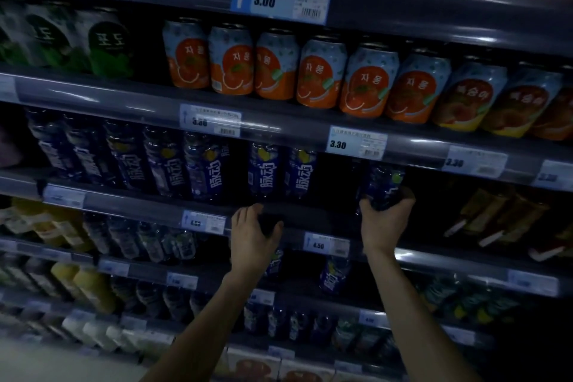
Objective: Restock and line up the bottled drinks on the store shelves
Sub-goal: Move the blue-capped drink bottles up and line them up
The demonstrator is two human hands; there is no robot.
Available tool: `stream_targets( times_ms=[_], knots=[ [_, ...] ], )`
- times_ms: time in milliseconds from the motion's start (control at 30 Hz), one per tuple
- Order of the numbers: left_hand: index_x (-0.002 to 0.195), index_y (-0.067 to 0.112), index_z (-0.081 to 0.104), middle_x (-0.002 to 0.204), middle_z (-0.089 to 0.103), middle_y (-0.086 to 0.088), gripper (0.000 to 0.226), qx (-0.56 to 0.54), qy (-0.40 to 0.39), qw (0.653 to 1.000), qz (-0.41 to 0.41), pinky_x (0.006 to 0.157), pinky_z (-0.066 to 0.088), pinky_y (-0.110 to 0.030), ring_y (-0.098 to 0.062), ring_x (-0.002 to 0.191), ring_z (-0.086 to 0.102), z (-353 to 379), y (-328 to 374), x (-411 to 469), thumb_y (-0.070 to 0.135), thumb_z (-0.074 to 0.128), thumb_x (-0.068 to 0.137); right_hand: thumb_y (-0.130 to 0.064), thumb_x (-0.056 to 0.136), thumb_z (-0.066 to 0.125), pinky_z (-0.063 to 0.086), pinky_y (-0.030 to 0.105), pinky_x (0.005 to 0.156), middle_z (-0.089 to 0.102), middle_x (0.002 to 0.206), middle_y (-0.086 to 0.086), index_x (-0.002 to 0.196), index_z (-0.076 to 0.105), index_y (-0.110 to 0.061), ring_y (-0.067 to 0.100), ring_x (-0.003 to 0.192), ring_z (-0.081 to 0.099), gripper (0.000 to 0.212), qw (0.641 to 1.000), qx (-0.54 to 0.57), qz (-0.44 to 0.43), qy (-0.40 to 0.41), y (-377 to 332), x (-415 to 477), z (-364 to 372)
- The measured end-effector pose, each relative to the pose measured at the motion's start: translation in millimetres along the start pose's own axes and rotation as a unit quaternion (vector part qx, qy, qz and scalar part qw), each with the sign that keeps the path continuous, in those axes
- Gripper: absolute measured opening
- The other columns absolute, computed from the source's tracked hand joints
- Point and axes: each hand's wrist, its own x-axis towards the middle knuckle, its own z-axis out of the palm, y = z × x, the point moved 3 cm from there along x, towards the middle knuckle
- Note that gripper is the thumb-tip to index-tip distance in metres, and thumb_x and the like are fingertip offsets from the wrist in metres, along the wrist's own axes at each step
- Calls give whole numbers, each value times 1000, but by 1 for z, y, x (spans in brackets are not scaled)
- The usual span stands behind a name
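A row of dark blue bottles (204, 167) with white lettering stands on the third shelf (148, 209). My right hand (384, 220) grips the base of one blue bottle (386, 184), held upright in the gap at the right end of that row. My left hand (252, 234) is curled around the dark top of another blue bottle (274, 265), whose body hangs below the shelf edge. Two blue bottles (282, 172) stand between my hands, farther back on the shelf. A further blue bottle (335, 277) stands on the shelf beneath.
Orange and peach cans (319, 74) fill the shelf above, with green cans (107, 46) to their left. Price tags (356, 143) line the shelf rails. Yellow juice bottles (90, 285) and other drinks crowd the lower shelves. Dark packets (496, 217) lie at right.
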Motion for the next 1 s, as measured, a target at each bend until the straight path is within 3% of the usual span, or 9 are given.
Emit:
stream_targets(
  times_ms=[167, 367, 533, 633, 767, 1000],
  knots=[
    [125, 11, 49, 126, 50, -7, 51, 11, -6, 1000, -9, 102, 38, -43, -24, 126, 34, 0, 3, 0, 36, 68, 85, -8, 73, 78, 45, 11, 80, 59, 113, 1, 136, 31, -18, 11, 95, 61, 79, 999, 22, 43, -23, 3, -1, 2],
    [126, 8, 48, 127, 51, -10, 51, 49, -12, 999, 9, 102, 38, -45, -28, 127, 34, -1, 5, -1, 30, 69, 85, -9, 70, 78, 42, -1, 68, 60, 104, 0, 131, 35, -18, 11, 88, 61, 74, 999, 24, 39, -14, 1, -4, -2],
    [125, 5, 49, 127, 52, -13, 51, 74, -9, 997, 21, 103, 38, -48, -32, 128, 35, 0, 7, -2, 28, 70, 84, -16, 72, 79, 48, 22, 83, 58, 110, 1, 134, 33, -16, 12, 93, 59, 77, 999, 8, 39, -27, 1, -7, -3],
    [124, 5, 49, 126, 53, -14, 50, 84, -10, 996, 27, 100, 40, -50, -33, 128, 35, 1, 7, -2, 28, 70, 85, -17, 72, 81, 45, 21, 85, 57, 113, -1, 136, 37, -13, 10, 98, 57, 78, 999, -4, 30, -40, 0, -4, -2],
    [121, 7, 52, 123, 54, -13, 46, 92, -11, 995, 32, 100, 41, -49, -33, 127, 35, 1, 7, -2, 29, 69, 85, -16, 71, 80, 41, 6, 68, 59, 93, -11, 125, 50, -14, 10, 88, 60, 62, 998, -30, 24, -57, 0, 1, -3],
    [122, 10, 53, 130, 46, -11, 46, 68, -29, 997, 13, 100, 42, -44, -29, 130, 30, -2, 5, 2, 31, 70, 84, -22, 66, 82, 49, 26, 83, 65, 105, 3, 122, 52, -14, 19, 95, 63, 64, 998, -29, 30, -38, -4, -15, -4]
  ],
)
